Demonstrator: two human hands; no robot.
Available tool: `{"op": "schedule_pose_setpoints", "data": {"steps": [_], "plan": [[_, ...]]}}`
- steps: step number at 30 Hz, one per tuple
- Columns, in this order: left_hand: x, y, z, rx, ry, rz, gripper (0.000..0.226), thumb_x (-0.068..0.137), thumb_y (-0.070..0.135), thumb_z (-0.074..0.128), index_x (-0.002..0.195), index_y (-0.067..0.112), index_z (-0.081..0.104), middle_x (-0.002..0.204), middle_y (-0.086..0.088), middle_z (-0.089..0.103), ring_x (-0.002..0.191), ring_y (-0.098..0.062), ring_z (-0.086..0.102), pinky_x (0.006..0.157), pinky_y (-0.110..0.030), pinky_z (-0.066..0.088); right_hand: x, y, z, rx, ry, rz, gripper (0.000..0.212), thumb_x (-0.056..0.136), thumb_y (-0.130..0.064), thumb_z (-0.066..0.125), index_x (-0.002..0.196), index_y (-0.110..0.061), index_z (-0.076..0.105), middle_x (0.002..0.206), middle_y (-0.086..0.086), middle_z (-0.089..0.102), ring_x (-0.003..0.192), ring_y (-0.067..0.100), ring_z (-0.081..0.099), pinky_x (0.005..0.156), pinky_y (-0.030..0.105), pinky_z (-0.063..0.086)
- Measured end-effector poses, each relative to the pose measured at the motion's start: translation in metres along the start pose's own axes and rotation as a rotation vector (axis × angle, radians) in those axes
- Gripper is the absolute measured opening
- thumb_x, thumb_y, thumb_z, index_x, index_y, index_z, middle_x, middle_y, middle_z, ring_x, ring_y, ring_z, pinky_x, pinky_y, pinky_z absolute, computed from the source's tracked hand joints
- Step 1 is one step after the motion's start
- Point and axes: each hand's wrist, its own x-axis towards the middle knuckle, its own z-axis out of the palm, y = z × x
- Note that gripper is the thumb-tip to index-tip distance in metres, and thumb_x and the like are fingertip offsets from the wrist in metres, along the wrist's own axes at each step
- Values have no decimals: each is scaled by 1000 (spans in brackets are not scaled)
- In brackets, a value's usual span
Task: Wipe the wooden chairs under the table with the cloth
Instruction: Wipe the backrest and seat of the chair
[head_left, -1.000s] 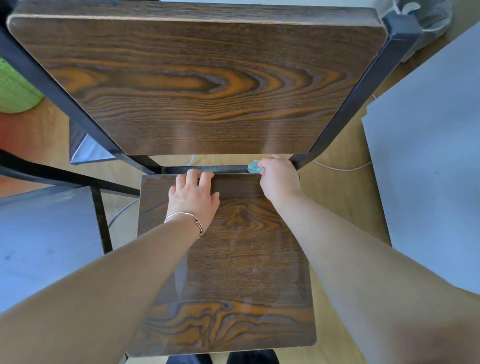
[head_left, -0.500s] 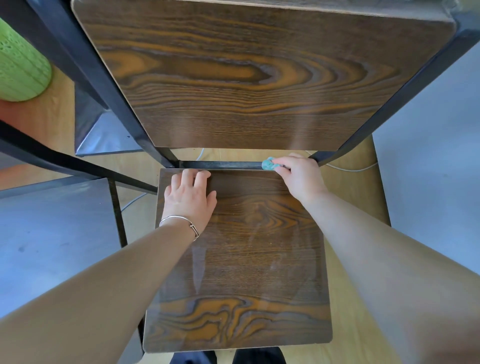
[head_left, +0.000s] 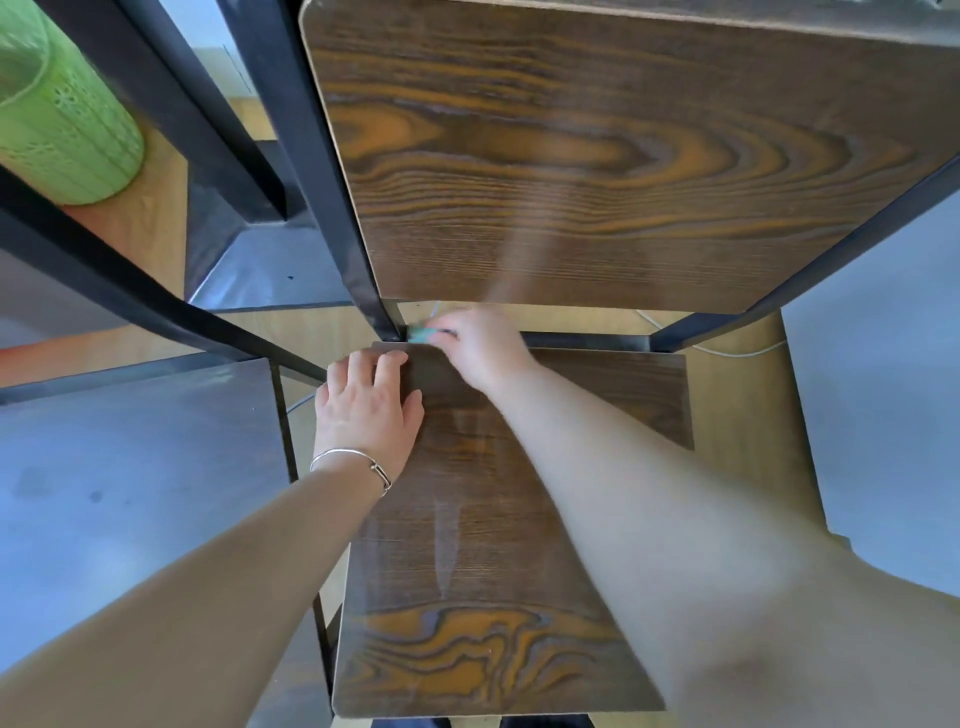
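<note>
One wooden chair (head_left: 467, 519), one cloth (head_left: 423, 334), two hands. Rear edge of seat (head_left: 623, 395) lies just before black crossbar (head_left: 587, 340); narrow gap open between crossbar and lower edge of backrest (head_left: 623, 156). Left upright (head_left: 332, 208) closes gap's left end. Cloth, teal and bunched, sits in corner where upright meets crossbar, at fingertips of right hand (head_left: 483, 348), which grips it; hand blurred. Left hand (head_left: 366, 410) flat, fingers straight, on seat's rear left corner, just beside cloth. One bracelet (head_left: 353, 457) on left wrist. Bare floor (head_left: 743, 415) open right of seat.
</note>
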Motion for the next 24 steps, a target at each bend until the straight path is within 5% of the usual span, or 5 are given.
{"op": "schedule_pose_setpoints", "data": {"steps": [12,19,24], "plan": [[-10,-23,-8,-26,22,-31,42,94,40,47,132,23,43,129,-6,44,118,-31,38,99,-46,38,-9,-4,-5,68,93,-13,27,98,-18,55,122,-18,68,125,2,64,111,19,57,98,27,43],[-27,-34,-6,-41,11,-30,40,93,40,48,129,22,47,126,-6,46,115,-30,39,97,-45,38,-33,6,2,-9,186,-234,17,93,-8,60,105,-7,73,108,7,65,93,21,60,79,28,49],[-37,-41,-10,-19,-10,-36,40,96,41,43,133,24,43,131,-5,44,121,-29,38,102,-45,37,-82,-11,30,-72,202,-166,22,93,-16,64,113,-10,70,111,4,63,101,17,60,87,28,53]]}}
